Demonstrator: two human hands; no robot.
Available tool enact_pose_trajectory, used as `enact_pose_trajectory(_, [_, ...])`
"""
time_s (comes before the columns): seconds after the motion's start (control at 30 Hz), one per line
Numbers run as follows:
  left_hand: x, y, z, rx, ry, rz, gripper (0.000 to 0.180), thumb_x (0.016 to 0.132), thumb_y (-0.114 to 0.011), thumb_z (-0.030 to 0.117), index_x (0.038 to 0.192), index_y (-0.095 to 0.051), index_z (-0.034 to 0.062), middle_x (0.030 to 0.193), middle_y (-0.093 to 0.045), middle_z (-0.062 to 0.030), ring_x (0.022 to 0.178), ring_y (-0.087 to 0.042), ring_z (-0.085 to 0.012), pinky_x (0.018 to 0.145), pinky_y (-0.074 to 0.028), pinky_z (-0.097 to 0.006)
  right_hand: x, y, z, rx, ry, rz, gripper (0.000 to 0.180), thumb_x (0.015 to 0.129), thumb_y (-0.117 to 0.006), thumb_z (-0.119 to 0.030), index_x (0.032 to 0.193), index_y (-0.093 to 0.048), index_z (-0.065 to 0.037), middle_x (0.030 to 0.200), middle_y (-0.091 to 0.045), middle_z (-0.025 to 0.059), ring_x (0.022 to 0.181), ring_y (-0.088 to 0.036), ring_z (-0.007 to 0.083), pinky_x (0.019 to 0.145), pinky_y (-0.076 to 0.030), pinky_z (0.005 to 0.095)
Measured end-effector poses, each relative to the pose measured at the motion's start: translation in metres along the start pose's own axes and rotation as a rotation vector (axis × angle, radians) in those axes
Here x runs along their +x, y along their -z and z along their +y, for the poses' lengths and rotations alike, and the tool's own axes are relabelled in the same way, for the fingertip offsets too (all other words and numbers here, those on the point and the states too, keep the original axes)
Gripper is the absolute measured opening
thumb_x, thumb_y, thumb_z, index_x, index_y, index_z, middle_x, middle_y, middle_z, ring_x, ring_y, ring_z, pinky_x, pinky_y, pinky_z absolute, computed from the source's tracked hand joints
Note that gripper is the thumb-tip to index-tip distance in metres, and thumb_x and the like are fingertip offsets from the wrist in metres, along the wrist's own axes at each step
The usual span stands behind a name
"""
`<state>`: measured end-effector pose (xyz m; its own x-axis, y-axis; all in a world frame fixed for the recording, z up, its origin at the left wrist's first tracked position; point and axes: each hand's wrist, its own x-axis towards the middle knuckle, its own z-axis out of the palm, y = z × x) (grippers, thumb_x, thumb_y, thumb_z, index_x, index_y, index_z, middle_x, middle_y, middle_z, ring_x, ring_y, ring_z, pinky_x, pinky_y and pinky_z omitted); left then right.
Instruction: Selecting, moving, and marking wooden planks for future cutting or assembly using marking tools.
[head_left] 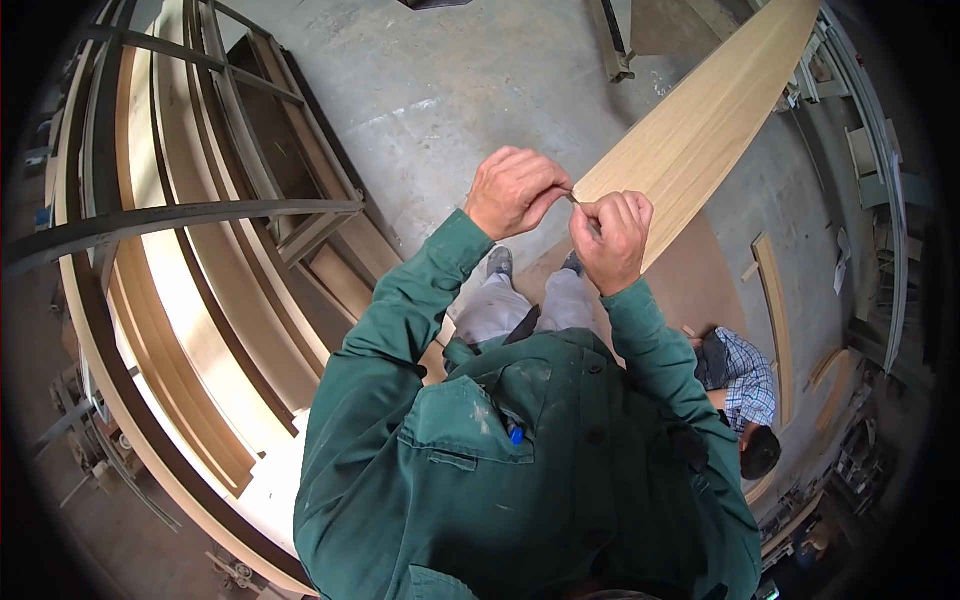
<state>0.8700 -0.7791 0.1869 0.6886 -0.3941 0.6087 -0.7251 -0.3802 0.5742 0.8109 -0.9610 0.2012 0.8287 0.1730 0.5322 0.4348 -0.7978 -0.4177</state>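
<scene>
A grey concrete workshop floor lies below, with a rack of stacked boards at the left. The left hand pinches the near corner of a long pale veneer sheet, fingers pressed together. Just beside it, the right hand is closed on the same edge. Another person in a checked shirt crouches at the right.

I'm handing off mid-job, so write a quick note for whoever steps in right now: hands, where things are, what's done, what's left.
Left hand: fingers pinched at the near end of the long pale wood strip.
Right hand: closed on the same end, beside the left.
The strip runs away up and to the right, above the concrete floor.
Stacked boards lie on the left; another person crouches at the lower right.
Done: strip end gripped. Left: cannot tell from this view.
</scene>
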Motion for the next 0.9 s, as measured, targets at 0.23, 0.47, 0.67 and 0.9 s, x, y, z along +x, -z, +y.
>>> enact_pose_trajectory(0.23, [-0.009,-0.004,-0.005,0.001,0.031,0.015,0.017,0.072,-0.076,0.007,0.084,-0.068,0.0146,0.082,-0.068,0.0040,0.076,-0.065,-0.0173,0.070,-0.045,-0.033,0.001,-0.001,-0.004,-0.051,0.014,-0.053,0.016,0.075,-0.074,-0.006,0.078,-0.058,-0.009,0.076,-0.055,0.0059,0.079,-0.055,0.0264,0.085,-0.040,0.0426])
enact_pose_trajectory(0.47, [-0.003,-0.015,-0.007,0.024,0.065,0.013,0.009,0.079,-0.072,0.012,0.086,-0.067,0.0142,0.081,-0.065,0.0006,0.076,-0.063,-0.0209,0.072,-0.044,-0.034,0.014,0.011,-0.004,-0.110,0.071,-0.035,0.014,0.075,-0.071,-0.007,0.076,-0.057,-0.008,0.075,-0.052,0.0065,0.078,-0.054,0.0262,0.084,-0.040,0.0433])
enact_pose_trajectory(0.67, [-0.042,-0.028,-0.013,-0.464,0.437,-0.047,0.047,0.085,-0.073,0.009,0.128,-0.057,0.0044,0.122,-0.061,-0.0136,0.108,-0.060,-0.0261,0.085,-0.050,-0.035,0.011,0.029,0.000,0.109,0.035,-0.053,0.018,0.071,-0.071,-0.005,0.072,-0.054,-0.007,0.075,-0.053,0.0083,0.077,-0.056,0.0282,0.079,-0.043,0.0410])
enact_pose_trajectory(0.9, [-0.003,-0.042,-0.014,-0.754,0.688,-0.322,0.050,0.098,-0.061,0.022,0.143,-0.049,0.0026,0.132,-0.058,-0.0127,0.116,-0.059,-0.0211,0.095,-0.049,-0.033,-0.018,0.115,0.062,0.192,-0.334,0.125,0.012,0.078,-0.073,-0.005,0.082,-0.061,-0.004,0.081,-0.061,0.0097,0.078,-0.060,0.0285,0.074,-0.047,0.0368])
